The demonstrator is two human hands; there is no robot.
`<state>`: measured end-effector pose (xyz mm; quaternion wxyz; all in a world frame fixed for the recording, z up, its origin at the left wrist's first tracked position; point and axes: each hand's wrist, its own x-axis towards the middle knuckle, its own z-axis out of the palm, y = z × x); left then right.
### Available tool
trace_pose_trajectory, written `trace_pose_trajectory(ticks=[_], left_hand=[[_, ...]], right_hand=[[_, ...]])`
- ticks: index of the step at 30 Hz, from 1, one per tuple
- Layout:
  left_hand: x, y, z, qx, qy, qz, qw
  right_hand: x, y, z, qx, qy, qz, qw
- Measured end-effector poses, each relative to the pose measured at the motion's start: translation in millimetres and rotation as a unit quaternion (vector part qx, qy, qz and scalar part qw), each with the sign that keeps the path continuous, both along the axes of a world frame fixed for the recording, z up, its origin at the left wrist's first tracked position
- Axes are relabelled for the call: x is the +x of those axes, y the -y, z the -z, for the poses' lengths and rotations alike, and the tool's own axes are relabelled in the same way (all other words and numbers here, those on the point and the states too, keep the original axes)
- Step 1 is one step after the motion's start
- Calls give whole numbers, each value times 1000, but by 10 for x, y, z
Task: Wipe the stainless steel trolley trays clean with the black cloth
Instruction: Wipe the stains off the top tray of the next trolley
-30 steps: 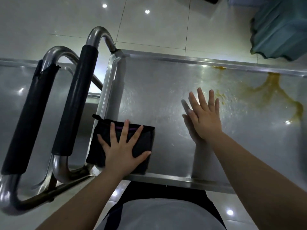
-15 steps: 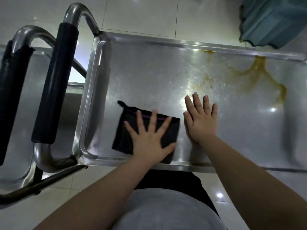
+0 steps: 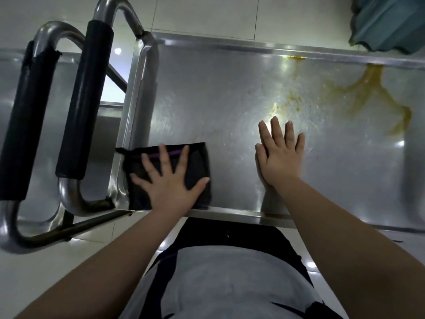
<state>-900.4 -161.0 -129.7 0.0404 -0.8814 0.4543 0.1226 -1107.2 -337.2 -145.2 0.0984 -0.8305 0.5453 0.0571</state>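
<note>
The stainless steel trolley tray [image 3: 207, 88] fills the middle of the head view. A folded black cloth [image 3: 197, 157] with a purple seam lies in the tray's near left corner. My left hand [image 3: 170, 180] presses flat on the cloth with fingers spread. My right hand [image 3: 280, 155] rests flat on the bare steel to the right, fingers apart, holding nothing. A yellow-brown stain [image 3: 372, 88] spreads over the far right of the tray, with smaller specks [image 3: 289, 100] just beyond my right fingertips.
Two steel push handles with black foam grips [image 3: 85, 100] stand at the tray's left end. A second steel tray [image 3: 13, 72] shows behind them. A teal fabric [image 3: 388, 21] hangs at the top right. White floor tiles surround the trolley.
My left hand has slid the cloth from mid-tray back left into the near corner against the rim. My right hand stays flat in about the same place.
</note>
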Motion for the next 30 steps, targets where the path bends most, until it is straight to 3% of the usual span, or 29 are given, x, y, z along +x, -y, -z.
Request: trace_pose_trajectory(ticks=[3,7,15,19,25,30], left_hand=[[-639,283,3,-12,-24,98,995],[-788,344,-36,-14,-11,133,991],[470,-200,-51,26,10,10,1000],[9,-22,7,15,14,-36,999],[-1112,379,-29,-18,-18,76,997],[-648,246,6,-24,-4,77,997]], right_hand=[[-28,33,6,4,-3,-1,1000],[-94,141,-34,19,9,-10,1000],[-68,88,7,17,16,-5,1000],[-27,49,34,12,0,-2,1000],[-91,127,30,26,14,-17,999],[-101,157,2,28,23,-23,999]])
